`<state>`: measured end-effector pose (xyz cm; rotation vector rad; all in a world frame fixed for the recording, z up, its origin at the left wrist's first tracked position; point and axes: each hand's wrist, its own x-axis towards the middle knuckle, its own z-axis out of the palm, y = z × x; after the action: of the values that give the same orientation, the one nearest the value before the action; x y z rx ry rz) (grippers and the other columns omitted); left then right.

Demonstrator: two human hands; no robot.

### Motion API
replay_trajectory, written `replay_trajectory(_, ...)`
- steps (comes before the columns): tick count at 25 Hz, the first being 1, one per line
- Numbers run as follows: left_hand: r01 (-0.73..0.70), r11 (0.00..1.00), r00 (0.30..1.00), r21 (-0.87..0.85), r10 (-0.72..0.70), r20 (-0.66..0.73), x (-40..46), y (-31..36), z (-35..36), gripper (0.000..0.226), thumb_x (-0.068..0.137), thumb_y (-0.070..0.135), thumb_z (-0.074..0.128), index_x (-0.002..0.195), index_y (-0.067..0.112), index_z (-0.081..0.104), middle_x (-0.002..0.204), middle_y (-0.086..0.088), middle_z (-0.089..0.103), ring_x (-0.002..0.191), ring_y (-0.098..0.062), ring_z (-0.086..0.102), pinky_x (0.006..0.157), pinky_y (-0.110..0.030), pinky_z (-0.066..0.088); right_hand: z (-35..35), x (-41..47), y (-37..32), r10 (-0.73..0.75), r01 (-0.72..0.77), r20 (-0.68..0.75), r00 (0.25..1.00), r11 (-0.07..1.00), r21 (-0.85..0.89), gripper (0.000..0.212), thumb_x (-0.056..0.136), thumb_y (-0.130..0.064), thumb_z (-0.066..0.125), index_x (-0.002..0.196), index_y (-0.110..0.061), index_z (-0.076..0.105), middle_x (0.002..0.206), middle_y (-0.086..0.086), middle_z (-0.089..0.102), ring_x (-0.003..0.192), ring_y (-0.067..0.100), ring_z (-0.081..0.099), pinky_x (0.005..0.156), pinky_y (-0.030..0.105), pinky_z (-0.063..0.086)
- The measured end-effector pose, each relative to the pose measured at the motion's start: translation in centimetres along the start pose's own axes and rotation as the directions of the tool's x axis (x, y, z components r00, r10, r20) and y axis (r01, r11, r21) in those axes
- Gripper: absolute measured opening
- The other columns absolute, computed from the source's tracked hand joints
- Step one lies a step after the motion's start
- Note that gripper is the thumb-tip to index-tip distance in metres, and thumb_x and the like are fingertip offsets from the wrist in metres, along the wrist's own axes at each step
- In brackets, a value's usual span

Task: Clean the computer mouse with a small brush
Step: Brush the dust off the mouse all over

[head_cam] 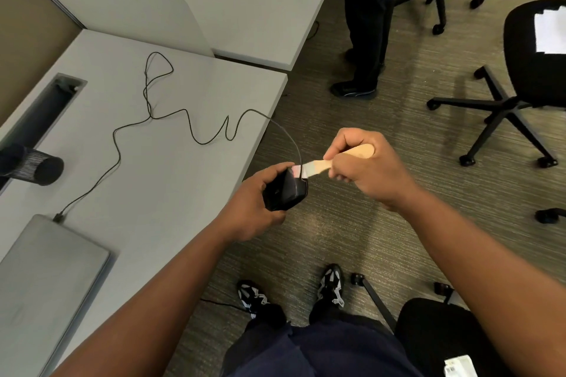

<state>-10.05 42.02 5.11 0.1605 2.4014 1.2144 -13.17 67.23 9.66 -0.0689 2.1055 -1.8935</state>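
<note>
My left hand (255, 203) grips a black wired computer mouse (288, 191), held in the air just past the desk's right edge, above the carpet. My right hand (366, 167) is closed around the wooden handle of a small brush (318, 166). The brush's pale bristle end touches the top front of the mouse. The mouse's thin black cable (186, 118) loops back over the grey desk (171, 180) to a closed grey laptop (46, 269) at the lower left.
A black mesh cup (39, 167) lies at the desk's left. A second desk with a divider panel (128, 12) stands behind. A person in dark trousers (367, 24) stands by it. Black office chairs (533, 64) sit on the carpet right.
</note>
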Motion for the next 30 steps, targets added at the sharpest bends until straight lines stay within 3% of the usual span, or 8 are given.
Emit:
replay_trajectory(2,0.014,1.000,1.000,-0.004,-0.014,-0.006,-0.1,-0.1,0.1,0.097,0.078,-0.004,0.086,0.155,0.040,0.048,0.145,0.018,0.059,0.132,0.005,0.056,0.104,-0.012,0.048,-0.5,0.2,-0.1,-0.011,0.013,-0.053,0.999,1.000,0.028,0.014,0.072,-0.006,0.065,0.070,-0.019,0.071,0.064,0.001,0.068,0.059,0.015,0.059,0.053,0.032,0.045)
replay_trajectory(6,0.013,0.999,1.000,0.050,-0.013,-0.012,-0.3,-0.1,0.0,0.100,0.078,-0.001,0.088,0.151,0.051,0.046,0.139,0.030,0.059,0.130,0.011,0.055,0.104,-0.010,0.046,-0.7,0.0,0.4,0.019,-0.018,0.032,0.999,0.999,-0.038,0.009,0.077,-0.010,0.070,0.082,-0.016,0.073,0.077,0.016,0.071,0.068,0.025,0.060,0.059,0.040,0.047)
replay_trajectory(10,0.042,0.990,0.999,0.135,-0.043,0.004,-0.4,0.0,-0.1,0.102,0.078,0.000,0.089,0.159,0.042,0.044,0.152,0.011,0.058,0.140,-0.009,0.054,0.116,-0.037,0.049,-0.9,-0.1,0.8,0.040,-0.039,0.035,0.999,0.999,-0.037,0.007,0.068,-0.014,0.063,0.070,-0.008,0.066,0.062,0.004,0.065,0.061,0.023,0.053,0.056,0.037,0.039)
replay_trajectory(13,0.023,0.984,1.000,0.176,-0.025,0.006,-0.4,0.2,0.1,0.102,0.077,0.000,0.088,0.160,0.040,0.043,0.152,0.010,0.058,0.140,-0.012,0.054,0.116,-0.042,0.050,-0.7,-0.2,1.1,0.037,-0.037,-0.013,0.999,0.999,-0.034,0.007,0.075,-0.011,0.067,0.079,-0.014,0.071,0.071,0.004,0.068,0.066,0.023,0.057,0.057,0.039,0.043)
replay_trajectory(18,0.028,0.980,0.999,0.197,-0.032,0.018,-0.4,0.2,0.0,0.103,0.079,0.000,0.088,0.162,0.041,0.041,0.154,0.010,0.056,0.140,-0.013,0.053,0.116,-0.045,0.051,-0.6,-0.4,0.9,0.062,-0.054,0.097,0.993,0.995,-0.085,0.004,0.069,-0.013,0.062,0.068,-0.011,0.066,0.063,0.005,0.064,0.058,0.018,0.052,0.050,0.030,0.038)
replay_trajectory(22,0.016,0.982,0.999,0.186,-0.023,0.032,-0.4,0.2,0.0,0.102,0.079,0.001,0.088,0.161,0.039,0.042,0.150,0.012,0.058,0.137,-0.010,0.055,0.115,-0.042,0.051,-0.7,-0.2,1.2,0.028,-0.026,0.045,0.999,0.998,-0.058,0.013,0.084,-0.007,0.069,0.084,-0.019,0.073,0.078,0.022,0.068,0.066,0.026,0.058,0.059,0.042,0.046)
replay_trajectory(26,0.016,0.987,0.998,0.161,-0.024,0.051,-0.5,0.2,0.0,0.104,0.078,0.000,0.086,0.161,0.042,0.041,0.151,0.014,0.057,0.138,-0.008,0.053,0.114,-0.035,0.050,-0.5,-0.2,2.0,0.020,-0.020,-0.003,1.000,0.984,-0.175,0.021,0.091,-0.007,0.067,0.089,-0.028,0.072,0.067,-0.001,0.064,0.060,0.015,0.053,0.052,0.035,0.042)
replay_trajectory(30,0.028,0.989,0.998,0.144,-0.037,0.060,-0.6,-0.1,0.1,0.103,0.079,0.001,0.087,0.160,0.043,0.040,0.143,0.025,0.052,0.136,-0.003,0.051,0.109,-0.026,0.049,-0.6,-0.2,2.0,0.107,-0.103,-0.022,0.994,0.984,0.146,0.018,0.083,-0.005,0.068,0.085,-0.022,0.076,0.075,0.007,0.070,0.065,0.014,0.060,0.055,0.026,0.050)
